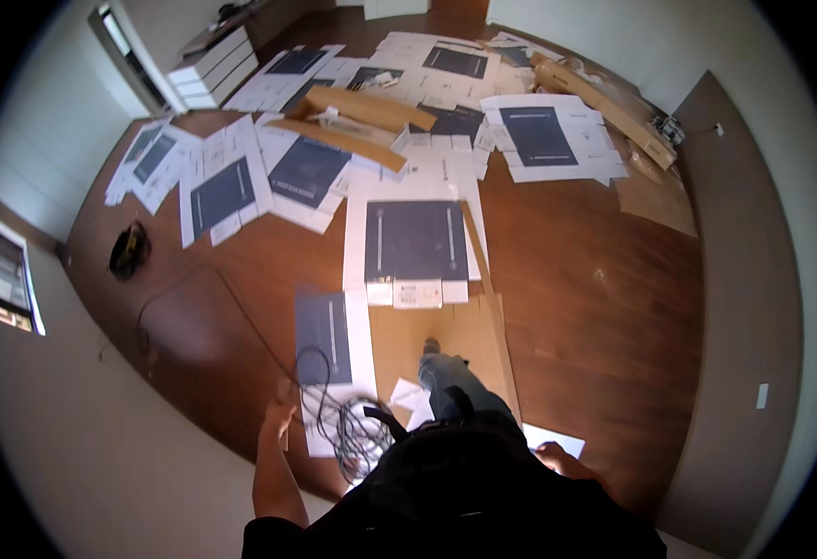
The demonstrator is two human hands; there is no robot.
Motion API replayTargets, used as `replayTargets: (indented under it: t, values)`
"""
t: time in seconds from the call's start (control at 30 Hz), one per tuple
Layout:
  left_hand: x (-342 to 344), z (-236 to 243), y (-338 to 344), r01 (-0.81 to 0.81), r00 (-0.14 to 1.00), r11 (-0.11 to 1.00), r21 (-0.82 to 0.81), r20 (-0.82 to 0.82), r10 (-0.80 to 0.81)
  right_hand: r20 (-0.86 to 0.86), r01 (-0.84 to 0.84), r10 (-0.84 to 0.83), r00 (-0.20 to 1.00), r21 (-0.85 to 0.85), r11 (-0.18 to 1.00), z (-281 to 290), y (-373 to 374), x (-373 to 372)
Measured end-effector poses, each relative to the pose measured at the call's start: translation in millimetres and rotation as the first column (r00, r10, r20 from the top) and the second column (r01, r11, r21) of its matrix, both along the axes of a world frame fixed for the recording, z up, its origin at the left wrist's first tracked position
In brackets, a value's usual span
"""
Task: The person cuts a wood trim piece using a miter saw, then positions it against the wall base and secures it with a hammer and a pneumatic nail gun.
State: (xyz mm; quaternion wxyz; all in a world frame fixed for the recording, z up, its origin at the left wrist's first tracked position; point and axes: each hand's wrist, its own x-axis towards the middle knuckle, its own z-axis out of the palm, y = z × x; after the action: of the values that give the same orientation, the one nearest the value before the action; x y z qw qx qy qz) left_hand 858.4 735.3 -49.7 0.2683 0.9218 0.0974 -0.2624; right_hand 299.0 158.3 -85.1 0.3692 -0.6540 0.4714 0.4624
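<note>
Grip of the left hand [281, 411] looks curled, though from my remote view I cannot tell whether it pinches anything. Just right of it is the tangled coil of thin dark cable [356, 430], seen against a flat white-and-navy cardboard sheet [322, 326]. Well right of the coil, the right hand [557, 458] meets a white rectangular sheet [554, 435]; I cannot tell its hold either. Left beyond the coil, cable trails over the brown wooden floor [595, 307]. I judge the step to be cable handling; the next move calls for keeping loops off the denim-clad leg [457, 377].
</note>
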Motion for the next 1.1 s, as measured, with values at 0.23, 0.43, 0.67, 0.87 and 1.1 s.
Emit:
replayTargets:
  t: [0.23,0.43,0.67,0.87,1.1]
  values:
    - [220.6,-27.9,-277.7,0.042,0.988,0.984,-0.176,0.152,-0.015,0.068,0.057,-0.051,0.996,-0.08,0.995,-80.2,-229.3,207.8]
    - [207.5,-62.5,-355.7,0.347,0.919,0.93,0.121,-0.241,-0.312,0.607,-0.07,0.353,0.712,-0.439,0.896,-21.5,-473.0,608.4]
    - [338.7,-70.4,-497.8,0.367,0.712,0.921,0.128,-0.676,-0.19,0.583,0.036,0.206,0.786,-0.375,0.926,27.3,-664.7,897.6]
    - [689.2,-130.2,-755.8,0.458,0.746,0.888,-0.024,-0.532,-0.4,0.45,0.138,0.028,0.893,-0.331,0.934,-26.3,-757.8,796.6]
    - [1100.4,-90.6,-1078.5,0.28,0.949,0.897,-0.341,0.239,-0.205,0.06,0.381,-0.387,0.92,0.091,0.92,-14.0,-899.3,831.4]
